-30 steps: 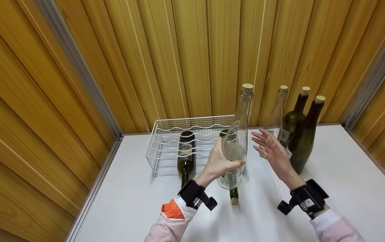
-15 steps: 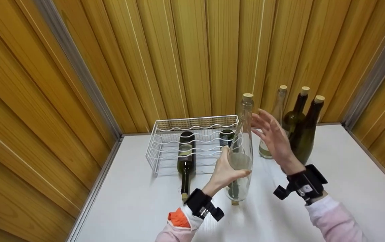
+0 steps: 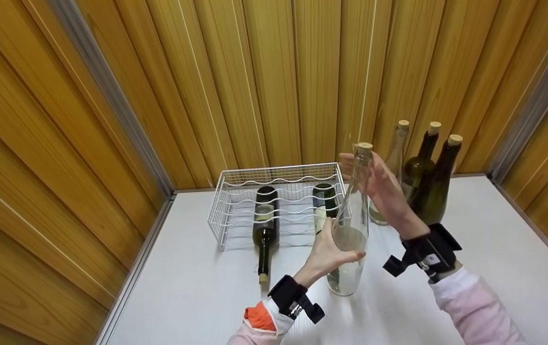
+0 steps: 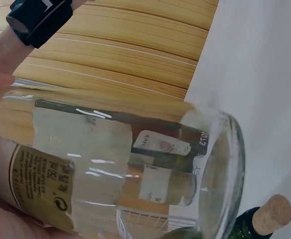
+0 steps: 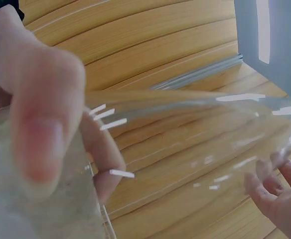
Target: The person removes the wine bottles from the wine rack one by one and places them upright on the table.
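In the head view my left hand (image 3: 326,254) grips a corked clear glass bottle (image 3: 356,220) round its labelled lower body, its thumb across the near side. The bottle stands nearly upright, leaning slightly right, in front of a wire rack. My right hand (image 3: 391,201) is raised beside and behind the neck, fingers extended and partly seen past the glass. The left wrist view shows the bottle's base (image 4: 230,174) and a back label (image 4: 43,181) seen through the glass. In the right wrist view the right hand's fingers (image 5: 265,184) lie close to the tapering neck.
The white wire rack (image 3: 281,169) holds a dark bottle (image 3: 265,227) and a green bottle (image 3: 324,194), both lying down. To the right stand another corked clear bottle (image 3: 397,143) and two dark corked bottles, one behind (image 3: 420,167) and one nearer (image 3: 437,196). Wood-panelled walls enclose the white table (image 3: 183,287).
My left hand has brought the clear bottle down and to the right, towards the viewer. My right hand has moved up and left to the bottle's neck. The rack has stayed put.
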`<state>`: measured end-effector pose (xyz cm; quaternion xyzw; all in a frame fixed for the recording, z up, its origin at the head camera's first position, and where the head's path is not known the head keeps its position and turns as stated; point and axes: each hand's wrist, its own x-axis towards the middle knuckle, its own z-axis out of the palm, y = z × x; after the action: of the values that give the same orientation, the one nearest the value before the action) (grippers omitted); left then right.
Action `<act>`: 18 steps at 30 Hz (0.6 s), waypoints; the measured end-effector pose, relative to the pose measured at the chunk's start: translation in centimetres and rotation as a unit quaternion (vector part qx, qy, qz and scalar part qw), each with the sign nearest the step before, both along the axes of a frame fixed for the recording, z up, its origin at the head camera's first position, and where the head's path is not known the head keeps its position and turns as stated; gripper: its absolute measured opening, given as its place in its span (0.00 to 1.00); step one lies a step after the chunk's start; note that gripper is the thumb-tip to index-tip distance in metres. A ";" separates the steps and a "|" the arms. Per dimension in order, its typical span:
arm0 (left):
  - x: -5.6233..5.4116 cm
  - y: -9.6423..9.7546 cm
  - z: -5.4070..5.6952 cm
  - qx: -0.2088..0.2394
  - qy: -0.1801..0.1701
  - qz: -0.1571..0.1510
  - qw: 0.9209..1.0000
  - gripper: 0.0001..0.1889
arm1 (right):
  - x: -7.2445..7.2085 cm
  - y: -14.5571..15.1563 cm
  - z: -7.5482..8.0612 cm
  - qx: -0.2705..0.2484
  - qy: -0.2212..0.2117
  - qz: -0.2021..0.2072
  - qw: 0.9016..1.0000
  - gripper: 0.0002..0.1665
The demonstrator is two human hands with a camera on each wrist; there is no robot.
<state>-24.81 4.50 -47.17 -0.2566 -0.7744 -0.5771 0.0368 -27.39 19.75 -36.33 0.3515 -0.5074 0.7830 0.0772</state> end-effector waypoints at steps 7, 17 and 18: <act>0.5 0.4 -0.2 -0.033 -0.018 -0.007 0.999 0.38 | 0.3 -0.6 0.9 0.008 -0.023 0.049 0.999 0.14; 0.7 0.6 -0.3 -0.042 -0.025 -0.006 0.999 0.35 | 0.5 -0.8 0.7 -0.010 -0.067 0.006 0.998 0.08; 0.8 0.7 -0.3 -0.041 -0.026 -0.008 0.999 0.35 | 0.5 -0.9 0.7 -0.013 -0.066 0.006 0.998 0.08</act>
<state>-24.06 5.17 -47.47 -0.2484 -0.7961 -0.5519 0.0015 -26.85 18.89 -35.59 0.3011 -0.4992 0.8113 0.0430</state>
